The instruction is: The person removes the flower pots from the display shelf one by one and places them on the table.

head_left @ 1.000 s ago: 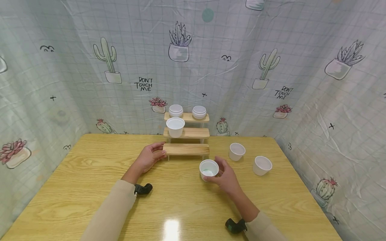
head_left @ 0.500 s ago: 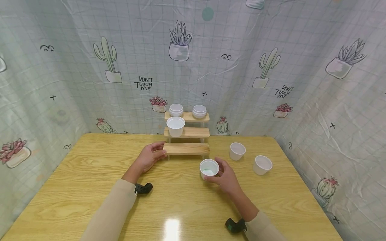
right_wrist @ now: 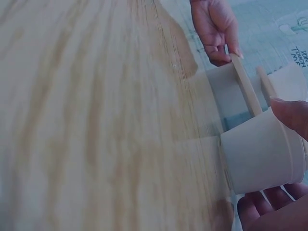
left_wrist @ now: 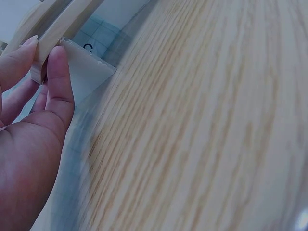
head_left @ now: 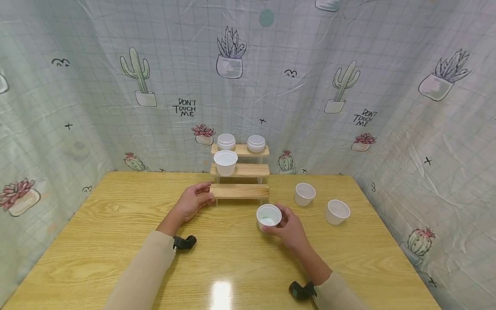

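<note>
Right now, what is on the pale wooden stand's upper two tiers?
Top tier: two white round containers. Middle tier, left: one white round plastic cup. The wood beneath them is covered.

Could pass over front shelf [head_left: 239, 192], btwn L hand [head_left: 191, 202] pinching its L end & held cup [head_left: 267, 214] in R hand [head_left: 290, 228] nr its R corner; blocked on L of mid shelf [head_left: 252, 171] by tall cup [head_left: 225, 166], passable to R; tight btwn 2 bowls [head_left: 256, 144] up top; backed by curtain [head_left: 248, 99]

Tiered shelf [head_left: 239, 191] and cups [head_left: 337, 215] on table [head_left: 100, 237].
</note>
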`<state>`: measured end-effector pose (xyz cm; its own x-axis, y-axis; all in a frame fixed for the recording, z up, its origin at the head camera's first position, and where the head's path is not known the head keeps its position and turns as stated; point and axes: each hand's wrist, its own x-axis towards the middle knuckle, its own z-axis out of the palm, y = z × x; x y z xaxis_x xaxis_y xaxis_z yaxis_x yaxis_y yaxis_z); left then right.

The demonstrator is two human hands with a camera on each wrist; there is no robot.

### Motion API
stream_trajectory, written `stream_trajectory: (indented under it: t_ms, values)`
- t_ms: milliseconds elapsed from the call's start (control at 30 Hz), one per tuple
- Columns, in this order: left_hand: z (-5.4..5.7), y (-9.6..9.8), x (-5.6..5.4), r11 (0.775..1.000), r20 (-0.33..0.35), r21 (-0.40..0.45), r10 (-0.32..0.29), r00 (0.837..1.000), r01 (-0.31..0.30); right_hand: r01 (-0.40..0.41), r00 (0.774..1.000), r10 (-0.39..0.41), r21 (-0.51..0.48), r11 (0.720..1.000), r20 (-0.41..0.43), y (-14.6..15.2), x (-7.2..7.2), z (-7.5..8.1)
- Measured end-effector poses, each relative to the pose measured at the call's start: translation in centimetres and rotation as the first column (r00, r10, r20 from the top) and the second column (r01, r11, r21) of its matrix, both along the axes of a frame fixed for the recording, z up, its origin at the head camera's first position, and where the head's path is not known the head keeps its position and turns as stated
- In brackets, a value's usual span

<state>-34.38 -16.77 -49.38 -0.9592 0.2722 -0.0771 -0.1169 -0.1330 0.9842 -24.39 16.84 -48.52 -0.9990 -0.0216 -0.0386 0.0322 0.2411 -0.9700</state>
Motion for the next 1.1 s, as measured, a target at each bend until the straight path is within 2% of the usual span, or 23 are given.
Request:
stream_trajectory:
  t_ms: [733,1100]
  values:
    - [-0.02,-0.04,0.00,1.000,0.000,0.008,-0.011,1.000,0.011,0.014,1.000,-0.015,-0.043,0.999,-0.022,0.12,0.05,-0.54]
    - [0.10,0.13,0.05,1.000,0.008,0.016,-0.001,1.000,0.001,0.026,1.000,-0.027,-0.011,1.000,-0.016,0.28,0.12,-0.51]
